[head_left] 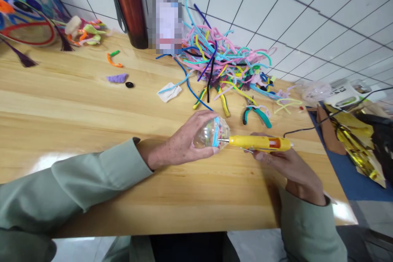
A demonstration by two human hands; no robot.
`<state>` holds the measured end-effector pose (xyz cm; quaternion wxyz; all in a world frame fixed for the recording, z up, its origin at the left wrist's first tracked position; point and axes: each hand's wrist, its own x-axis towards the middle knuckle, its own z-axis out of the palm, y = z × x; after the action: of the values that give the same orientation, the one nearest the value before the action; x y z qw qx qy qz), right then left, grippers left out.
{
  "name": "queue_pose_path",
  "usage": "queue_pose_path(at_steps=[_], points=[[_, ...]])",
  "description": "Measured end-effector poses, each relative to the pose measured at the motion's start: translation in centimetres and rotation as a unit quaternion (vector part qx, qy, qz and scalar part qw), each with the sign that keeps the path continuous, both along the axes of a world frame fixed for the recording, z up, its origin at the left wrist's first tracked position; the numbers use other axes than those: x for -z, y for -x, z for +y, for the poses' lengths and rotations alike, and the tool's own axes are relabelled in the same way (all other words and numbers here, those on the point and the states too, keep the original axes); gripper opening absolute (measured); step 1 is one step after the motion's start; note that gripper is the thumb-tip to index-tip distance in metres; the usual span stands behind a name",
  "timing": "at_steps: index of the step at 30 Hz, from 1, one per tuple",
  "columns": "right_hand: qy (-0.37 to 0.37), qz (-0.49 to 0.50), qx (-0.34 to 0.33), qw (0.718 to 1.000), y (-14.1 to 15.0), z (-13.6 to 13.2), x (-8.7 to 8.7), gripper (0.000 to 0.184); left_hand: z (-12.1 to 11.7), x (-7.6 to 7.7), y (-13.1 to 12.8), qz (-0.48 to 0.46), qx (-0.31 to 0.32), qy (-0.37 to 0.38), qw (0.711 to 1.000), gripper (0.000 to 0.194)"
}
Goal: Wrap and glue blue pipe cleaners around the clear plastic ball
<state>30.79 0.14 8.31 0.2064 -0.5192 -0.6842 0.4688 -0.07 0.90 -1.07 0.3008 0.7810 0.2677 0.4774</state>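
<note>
My left hand (181, 141) is closed around a clear plastic ball (210, 133) with a light blue pipe cleaner band around it, held just above the wooden table (76, 106). My right hand (291, 168) grips a yellow hot glue gun (260, 143), whose nozzle touches the ball's blue band. The gun's black cord (325, 120) trails off to the right.
A tangled heap of coloured pipe cleaners (221, 57) lies at the back, with pliers (256, 114) and yellow-handled cutters (222, 104) in front. A red flask (129, 4) stands by the tiled wall. Gold foil (356, 139) and blue sheet lie at right; craft scraps at left.
</note>
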Motion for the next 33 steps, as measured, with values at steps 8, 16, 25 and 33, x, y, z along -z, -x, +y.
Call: queue_pose_path(at_steps=[8,16,25,33], points=[[-0.015,0.020,-0.045,0.999,0.25,0.05,-0.45,0.044,-0.14,-0.33,-0.29,-0.001,-0.003,-0.020,1.000,0.087],[-0.003,0.014,-0.017,1.000,0.66,-0.31,-0.90,0.043,-0.41,-0.67,-0.48,-0.006,-0.009,-0.001,1.000,0.083],[-0.015,0.017,-0.008,1.000,0.43,-0.39,-0.52,0.043,-0.30,-0.58,-0.53,-0.003,-0.011,-0.012,1.000,0.082],[-0.023,0.021,0.005,1.000,0.06,-0.29,0.00,0.045,-0.24,-0.34,-0.56,-0.007,-0.010,-0.017,1.000,0.083]])
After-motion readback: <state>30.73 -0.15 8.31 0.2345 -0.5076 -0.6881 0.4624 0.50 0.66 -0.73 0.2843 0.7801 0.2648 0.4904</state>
